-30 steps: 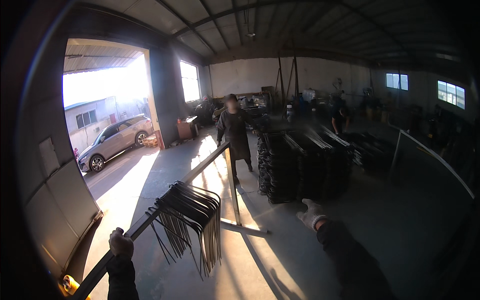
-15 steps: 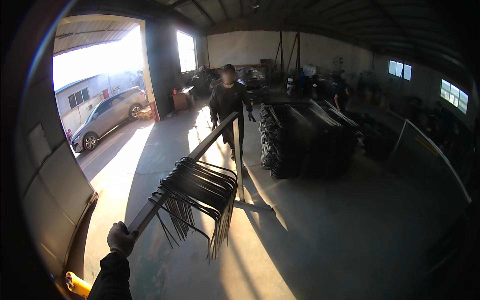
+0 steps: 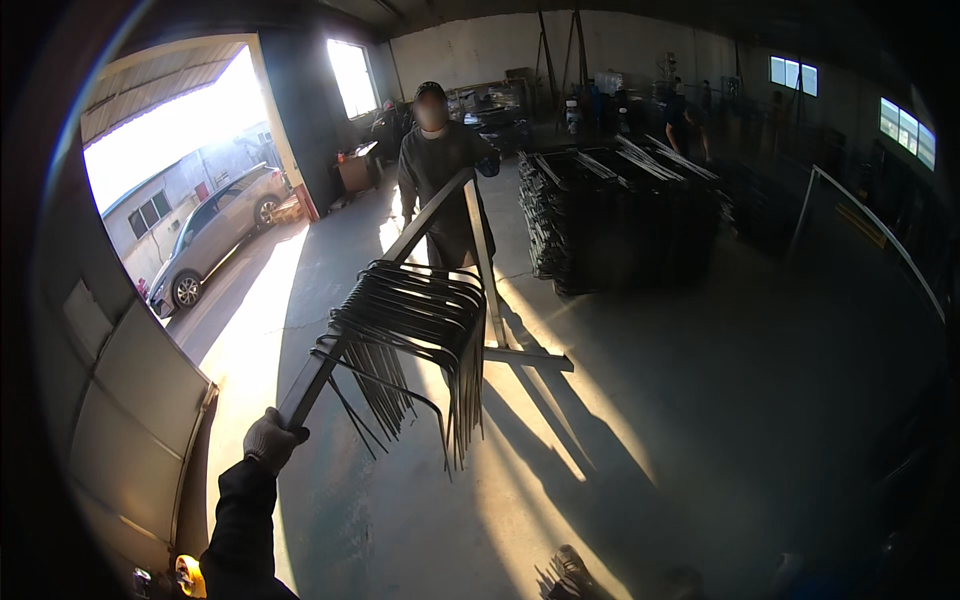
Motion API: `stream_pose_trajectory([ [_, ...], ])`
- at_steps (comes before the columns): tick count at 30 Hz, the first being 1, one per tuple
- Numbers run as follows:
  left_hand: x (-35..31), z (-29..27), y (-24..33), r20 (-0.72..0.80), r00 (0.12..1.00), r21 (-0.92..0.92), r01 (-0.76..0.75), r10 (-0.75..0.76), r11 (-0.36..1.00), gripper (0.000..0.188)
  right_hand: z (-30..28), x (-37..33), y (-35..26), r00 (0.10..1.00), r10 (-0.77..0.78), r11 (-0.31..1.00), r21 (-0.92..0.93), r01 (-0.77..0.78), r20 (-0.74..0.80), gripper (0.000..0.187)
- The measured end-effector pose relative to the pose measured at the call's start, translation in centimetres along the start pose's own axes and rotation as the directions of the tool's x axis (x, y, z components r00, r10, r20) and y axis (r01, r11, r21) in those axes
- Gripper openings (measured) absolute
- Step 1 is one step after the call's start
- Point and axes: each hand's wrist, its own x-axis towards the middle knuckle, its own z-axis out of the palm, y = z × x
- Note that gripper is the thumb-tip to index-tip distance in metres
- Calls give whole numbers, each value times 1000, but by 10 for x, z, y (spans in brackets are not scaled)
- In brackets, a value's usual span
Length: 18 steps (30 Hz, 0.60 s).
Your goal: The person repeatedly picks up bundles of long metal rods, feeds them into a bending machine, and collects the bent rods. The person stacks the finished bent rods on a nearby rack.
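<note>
My left hand (image 3: 270, 440), in a grey knit glove, is closed around the near end of a metal beam (image 3: 310, 383). The beam slopes up and away from me to an upright post (image 3: 487, 265) with a flat foot (image 3: 530, 359). Many bent black metal rods (image 3: 410, 312) hang over the beam's middle, their ends pointing down. At the far end of this rack stands a person (image 3: 432, 160) in dark clothes, one arm raised beside the top of the post. My right hand cannot be made out.
A tall stack of dark bent rods (image 3: 620, 215) stands at the right. Left are a metal door (image 3: 140, 420) and an open doorway with a grey car (image 3: 225, 225) outside. A framed panel (image 3: 880, 215) stands far right. An unclear dark shape (image 3: 570, 572) shows at the lower edge.
The rack and my left hand have shifted right and up in the picture. The person has come closer to the rack's far end and raised an arm there. A shape appears at the lower edge.
</note>
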Motion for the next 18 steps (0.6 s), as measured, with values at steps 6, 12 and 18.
stream_pose_trajectory([
  [6, -4, -5, -2, 35, 999, -36, 14, -13, 999, 61, -24, -66, 110, 994, 103, 980, -168, -106, -27, 58],
  [12, -8, -12, 1, 38, 999, -51, 10, -8, 999, 59, -31, -89, 140, 985, 171, 963, -207, -174, -35, 41],
  [18, -9, -13, 3, 60, 998, -48, 27, -24, 999, 60, -10, -80, 100, 987, 157, 952, -260, -161, -37, 38],
])
